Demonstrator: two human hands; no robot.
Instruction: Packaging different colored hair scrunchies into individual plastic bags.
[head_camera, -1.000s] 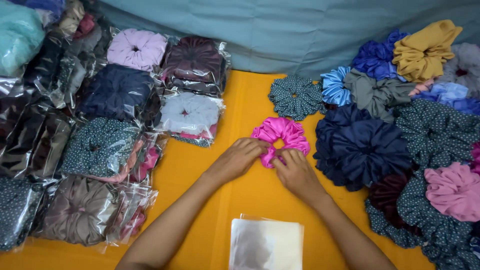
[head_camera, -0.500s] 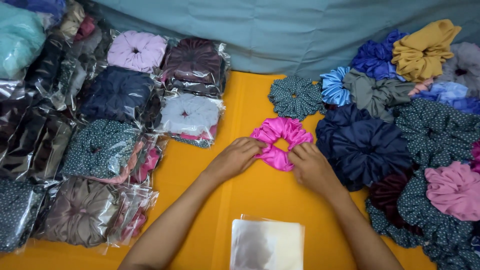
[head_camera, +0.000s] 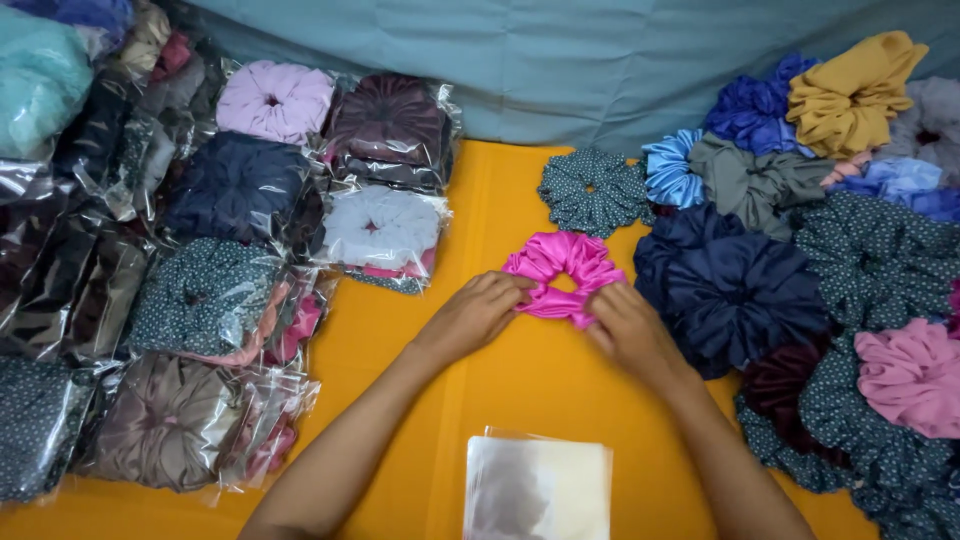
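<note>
On the orange worktop (head_camera: 520, 390), both hands have barely shifted since earlier: left hand (head_camera: 475, 315) and right hand (head_camera: 625, 330) pinch the pink scrunchie (head_camera: 562, 270), palms down

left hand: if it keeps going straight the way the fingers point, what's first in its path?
The left hand points up-right, already touching the pink scrunchie. Beyond that, probably the dotted teal scrunchie.

The pink scrunchie (head_camera: 563, 275) is cloth with a soft satin shine and many folds. The orange surface (head_camera: 520, 370) is smooth, matt cloth. At nine o'clock, the bags (head_camera: 200, 300) are glossy clear plastic, like the empty bag (head_camera: 538, 490) at six o'clock.
</note>
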